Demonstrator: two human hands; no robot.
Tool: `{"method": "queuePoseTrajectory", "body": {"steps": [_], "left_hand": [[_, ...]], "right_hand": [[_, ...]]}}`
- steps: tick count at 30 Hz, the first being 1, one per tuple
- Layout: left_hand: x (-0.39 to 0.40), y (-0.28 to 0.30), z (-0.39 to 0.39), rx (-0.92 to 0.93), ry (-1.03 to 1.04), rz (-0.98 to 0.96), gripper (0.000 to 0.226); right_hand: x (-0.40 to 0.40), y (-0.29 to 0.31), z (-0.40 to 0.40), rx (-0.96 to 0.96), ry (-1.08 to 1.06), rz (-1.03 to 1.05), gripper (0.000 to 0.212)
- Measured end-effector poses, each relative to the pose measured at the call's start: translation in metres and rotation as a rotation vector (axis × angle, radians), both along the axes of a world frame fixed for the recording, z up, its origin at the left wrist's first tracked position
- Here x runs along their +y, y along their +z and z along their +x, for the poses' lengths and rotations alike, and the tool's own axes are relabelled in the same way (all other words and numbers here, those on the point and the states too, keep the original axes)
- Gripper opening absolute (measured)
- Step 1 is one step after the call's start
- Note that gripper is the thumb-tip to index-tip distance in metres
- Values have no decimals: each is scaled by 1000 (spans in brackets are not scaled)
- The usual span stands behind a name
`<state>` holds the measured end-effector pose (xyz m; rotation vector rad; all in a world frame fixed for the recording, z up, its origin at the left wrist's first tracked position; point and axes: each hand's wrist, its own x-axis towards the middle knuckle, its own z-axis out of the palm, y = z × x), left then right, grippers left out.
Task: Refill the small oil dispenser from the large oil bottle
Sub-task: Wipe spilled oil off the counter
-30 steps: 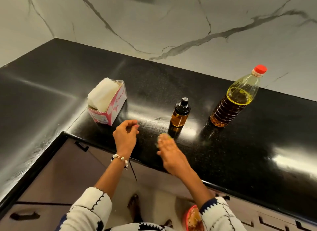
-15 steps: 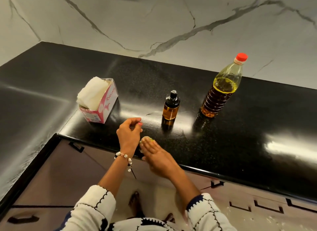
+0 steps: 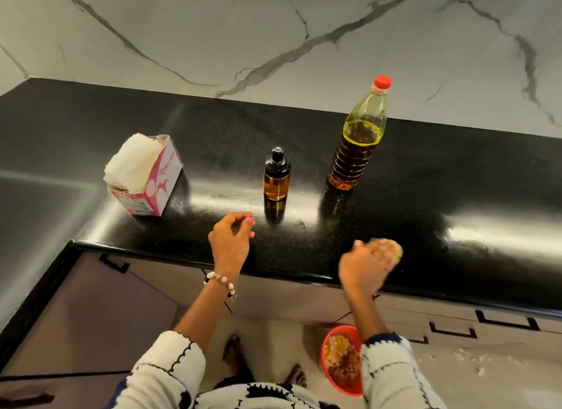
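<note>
Small oil dispenser [image 3: 276, 175] upright mid-tabletop [image 3: 425, 226], black cap on, just left of large oil bottle [image 3: 358, 138], red cap on, both within easy reach. Nearer the edge, left hand [image 3: 230, 241] hovering, fingers loosely curled on nothing. Right hand [image 3: 368, 264] blurred, apparently empty; fingers' state unclear. Tissue box [image 3: 146, 174] far left, likely for drips.
</note>
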<state>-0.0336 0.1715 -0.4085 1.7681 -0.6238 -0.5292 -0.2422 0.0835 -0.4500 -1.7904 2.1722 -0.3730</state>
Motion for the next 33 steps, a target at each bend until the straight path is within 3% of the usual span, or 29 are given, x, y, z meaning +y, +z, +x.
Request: {"method": "queuePoseTrajectory", "body": {"steps": [5, 7, 10, 15, 19, 22, 24, 26, 28, 30, 31, 33], "left_hand": [[0, -1, -16, -24, -35, 16, 9], [-1, 0, -22, -18, -39, 10, 9], [-1, 0, -29, -5, -55, 0, 8], [-4, -5, -44, 42, -84, 26, 8], [-11, -4, -53, 48, -88, 23, 9], [-15, -2, -60, 72, -95, 21, 11], [-16, -2, -65, 77, -111, 24, 12], [-17, -2, -69, 87, -121, 25, 13], [-18, 0, -70, 86, -132, 27, 13], [-19, 2, -68, 92, -154, 33, 13], [-19, 4, -67, 100, -166, 39, 13], [-20, 11, -65, 117, -196, 48, 12]], "right_hand": [[62, -24, 79, 14, 655, -141, 58], [69, -19, 76, 61, 941, -160, 54], [46, -21, 33, 86, 1196, -201, 72], [16, -35, -64, -21, 888, -235, 49], [21, -40, -98, -49, 405, -333, 49], [38, -44, -73, -82, 222, -290, 58], [51, -47, -51, -201, 271, -213, 50], [57, -43, -35, -160, 489, -228, 50], [56, -40, -26, -78, 744, -398, 44], [53, -26, -19, -221, 792, -466, 34], [51, -14, -15, -370, 695, -428, 28], [46, 12, -13, -835, 358, -139, 21]]}}
